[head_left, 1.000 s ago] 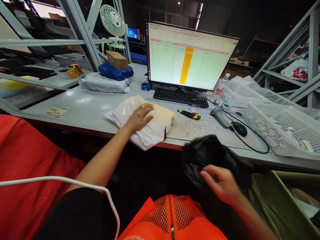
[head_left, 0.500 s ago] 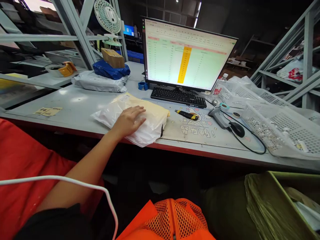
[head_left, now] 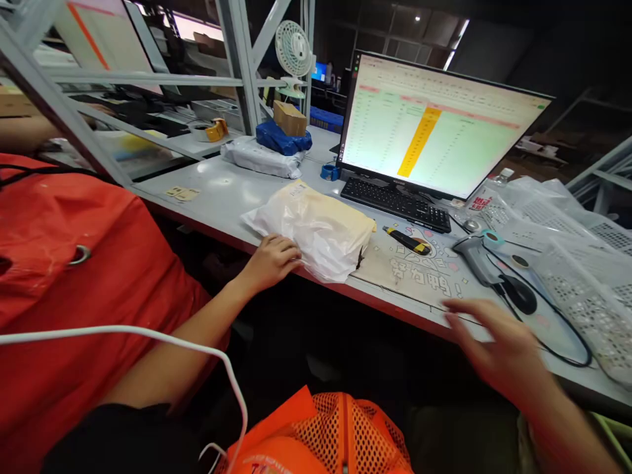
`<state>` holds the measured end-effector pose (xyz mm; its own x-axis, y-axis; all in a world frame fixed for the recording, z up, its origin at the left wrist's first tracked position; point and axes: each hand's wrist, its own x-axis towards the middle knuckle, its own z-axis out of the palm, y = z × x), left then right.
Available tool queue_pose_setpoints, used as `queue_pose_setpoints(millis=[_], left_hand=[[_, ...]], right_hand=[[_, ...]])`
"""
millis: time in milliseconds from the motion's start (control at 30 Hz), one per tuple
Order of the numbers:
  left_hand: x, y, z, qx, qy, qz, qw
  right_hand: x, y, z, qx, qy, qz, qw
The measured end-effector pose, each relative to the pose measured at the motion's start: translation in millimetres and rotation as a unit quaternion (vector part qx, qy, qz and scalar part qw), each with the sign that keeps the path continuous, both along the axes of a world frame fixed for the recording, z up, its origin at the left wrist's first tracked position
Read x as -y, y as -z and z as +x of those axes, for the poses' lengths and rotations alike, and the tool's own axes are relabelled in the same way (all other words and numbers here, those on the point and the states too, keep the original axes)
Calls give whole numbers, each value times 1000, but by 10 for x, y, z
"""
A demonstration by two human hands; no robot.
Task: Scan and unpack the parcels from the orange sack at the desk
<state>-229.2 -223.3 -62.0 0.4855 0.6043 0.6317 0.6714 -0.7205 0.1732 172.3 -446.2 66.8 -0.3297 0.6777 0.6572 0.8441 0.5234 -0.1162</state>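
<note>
A parcel in white plastic and yellowish wrapping (head_left: 326,230) lies at the desk's front edge, with a dark torn spot at its right corner. My left hand (head_left: 274,263) rests at the parcel's near left edge, fingers laid loosely against the plastic. My right hand (head_left: 503,339), blurred by motion, hangs in the air at the front edge on the right. Its thumb and forefinger are apart, and nothing shows between them. A yellow and black utility knife (head_left: 407,240) lies on the printed desk mat (head_left: 395,263), between the parcel and the keyboard (head_left: 395,204).
Behind the keyboard stands a monitor (head_left: 444,125). A barcode scanner (head_left: 476,260) and black mouse (head_left: 517,293) lie right, beside white plastic baskets (head_left: 582,289). Wrapped packages (head_left: 261,158), a small cardboard box (head_left: 289,118) and blue tape (head_left: 330,172) sit at the back left. A red bag (head_left: 89,263) is close on my left.
The view has swung left. My left hand has slid back from the parcel's top to its near edge. My right hand has come into view.
</note>
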Motion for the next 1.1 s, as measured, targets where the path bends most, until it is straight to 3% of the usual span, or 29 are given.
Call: queue_pose_setpoints(millis=[67,133,233,300,367,433,533,633,733,833,933,1100], left_hand=[[77,-15,156,-7,6,-6,1000],[181,2,303,-6,14,-8,1000],[344,101,459,30,23,-6,999],[427,199,502,80,17,-3,997],[479,290,508,123,12,0,992],[508,341,500,144,9,-1,990],[534,286,498,144,-5,-13,989],[558,47,508,146,-9,-39,988],[528,-305,522,121,-31,-32,992],[342,-603,553,11,-75,21,997],[8,-734,598,-88,-88,62,990],[-404,-893,584,-119,-67,61,989]], right_hand=[[-460,147,-485,32,-86,-12,996],[-876,315,-978,53,-110,-21,992],[-1380,556,-1504,117,-51,-56,990],[-1633,671,-1655,180,-24,-100,978],[-1822,719,-1674,214,-43,-144,965],[-1957,680,-1612,152,-76,-162,972],[-2081,470,-1474,-105,-72,-102,987],[-2136,225,-1361,-290,-51,-37,955],[-2135,114,-1298,-323,-79,-62,941],[-2112,113,-1284,-325,-103,-98,935],[-2099,101,-1288,-326,-105,-113,933],[-2108,121,-1071,-345,-117,-90,927]])
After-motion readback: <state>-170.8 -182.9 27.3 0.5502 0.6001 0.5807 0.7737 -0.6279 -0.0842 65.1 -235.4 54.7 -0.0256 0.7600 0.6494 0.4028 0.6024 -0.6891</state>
